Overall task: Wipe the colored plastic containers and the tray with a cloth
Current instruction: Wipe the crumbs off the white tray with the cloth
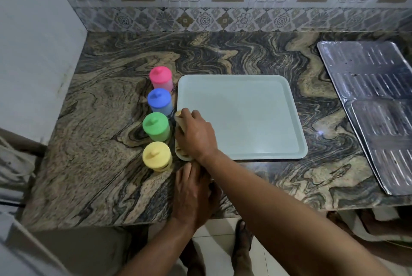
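Head view shows the right hand (196,135) pressing a tan cloth (181,133) onto the left edge of the pale blue tray (243,117), fingers curled over the cloth and holding it. The left hand (191,193) rests flat on the marbled counter (100,142) just in front of the tray's near left corner, fingers relaxed and holding nothing, partly under the right forearm. Just left of the tray stands a row of four lidded containers, from near to far: yellow container (157,156), green container (156,126), blue container (159,101), pink container (161,77). Well apart, at the counter's right end, lies a ribbed steel drainboard (374,97).
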